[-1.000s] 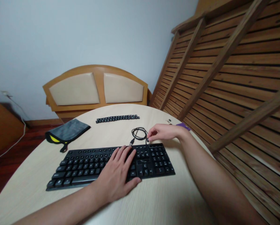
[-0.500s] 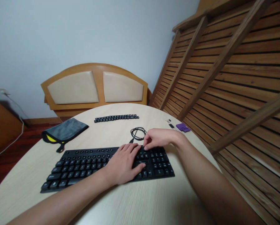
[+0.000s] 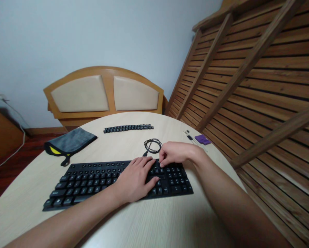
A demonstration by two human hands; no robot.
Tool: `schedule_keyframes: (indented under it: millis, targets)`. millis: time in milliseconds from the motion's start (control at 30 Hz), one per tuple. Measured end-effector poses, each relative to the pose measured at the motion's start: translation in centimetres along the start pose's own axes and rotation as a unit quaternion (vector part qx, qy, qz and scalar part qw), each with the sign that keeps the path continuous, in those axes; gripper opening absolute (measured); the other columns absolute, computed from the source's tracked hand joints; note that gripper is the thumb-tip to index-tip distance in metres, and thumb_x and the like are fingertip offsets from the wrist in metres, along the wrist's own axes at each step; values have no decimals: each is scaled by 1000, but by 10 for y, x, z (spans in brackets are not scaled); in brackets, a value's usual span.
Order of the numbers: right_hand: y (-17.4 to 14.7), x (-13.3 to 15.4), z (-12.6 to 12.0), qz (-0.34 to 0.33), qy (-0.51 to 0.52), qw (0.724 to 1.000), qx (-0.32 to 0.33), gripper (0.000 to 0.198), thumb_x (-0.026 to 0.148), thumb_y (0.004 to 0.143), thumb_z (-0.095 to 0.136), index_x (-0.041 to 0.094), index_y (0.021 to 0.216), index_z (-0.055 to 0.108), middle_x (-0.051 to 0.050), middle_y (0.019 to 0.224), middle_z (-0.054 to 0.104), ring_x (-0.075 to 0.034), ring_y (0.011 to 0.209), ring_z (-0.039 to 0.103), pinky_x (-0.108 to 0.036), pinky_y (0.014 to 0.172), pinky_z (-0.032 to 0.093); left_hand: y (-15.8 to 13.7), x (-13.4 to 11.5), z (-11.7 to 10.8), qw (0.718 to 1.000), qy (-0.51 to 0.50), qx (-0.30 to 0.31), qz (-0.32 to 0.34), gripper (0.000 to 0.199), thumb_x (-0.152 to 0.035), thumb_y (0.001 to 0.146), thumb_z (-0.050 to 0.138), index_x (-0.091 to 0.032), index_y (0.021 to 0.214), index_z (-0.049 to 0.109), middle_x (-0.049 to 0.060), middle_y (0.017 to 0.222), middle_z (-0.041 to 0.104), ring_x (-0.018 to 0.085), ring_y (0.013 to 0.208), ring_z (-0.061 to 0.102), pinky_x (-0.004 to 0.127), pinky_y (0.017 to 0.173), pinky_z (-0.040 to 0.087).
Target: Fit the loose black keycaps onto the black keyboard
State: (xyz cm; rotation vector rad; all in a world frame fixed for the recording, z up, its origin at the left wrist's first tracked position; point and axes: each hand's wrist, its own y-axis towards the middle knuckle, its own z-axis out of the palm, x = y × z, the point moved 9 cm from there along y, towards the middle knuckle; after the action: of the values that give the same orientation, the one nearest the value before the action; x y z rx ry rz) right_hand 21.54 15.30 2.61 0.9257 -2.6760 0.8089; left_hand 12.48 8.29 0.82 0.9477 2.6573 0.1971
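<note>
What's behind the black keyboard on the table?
Behind the keyboard lie a coiled black cable, a folded grey cloth and a row of loose keycaps. The right hand hides where the cable joins.

l hand (image 3: 136, 179) flat, palm down; r hand (image 3: 175, 153) fingers curled, pinching.

Black keyboard (image 3: 92, 179) with pale key legends on a pale wood-grain counter (image 3: 170, 220). At 12 o'clock of it, a black row of loose keys (image 3: 128, 128); at 1 o'clock, a black coiled cable (image 3: 152, 145). At 10 o'clock, a grey cloth pouch (image 3: 70, 141) with yellow lining. At 2 o'clock, a small purple piece (image 3: 202, 139). Brown slatted wood frame (image 3: 247, 86), pale blue wall (image 3: 92, 34).
</note>
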Motion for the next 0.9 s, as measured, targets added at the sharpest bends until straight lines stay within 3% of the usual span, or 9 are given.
schedule_keyframes:
  millis: [333,500,667,900]
  targets:
    - [-3,0,3,-21,4,1000,-21,14,29,81,72,19,90,76,-3,82,75,-18,72,64,-25,62,43,0,0,-1,1000,-2,-1,2,53,-49,97,47,-15,137,51,13,141,55,29,128,51,48,110,40]
    - [-14,-4,9,-87,39,989,-109,17,31,89,63,20,98,73,-5,96,74,-20,85,66,-28,75,47,-1,0,-1,1000,-5,-13,6,53,-50,97,46,-16,138,51,12,140,55,29,127,52,48,110,40]
    - [-26,-7,14,-96,43,974,-201,17,32,89,64,20,100,70,-6,101,72,-22,95,65,-31,85,47,-1,0,-1,1000,-4,-9,0,53,-47,96,49,-15,138,51,12,141,55,29,128,51,47,111,39]
    - [-31,-4,13,-74,13,971,-227,14,31,88,64,21,94,72,-6,96,74,-22,90,66,-31,83,46,-1,0,-1,1000,-6,-14,3,53,-48,97,48,-16,140,49,12,142,55,30,130,51,49,110,40]
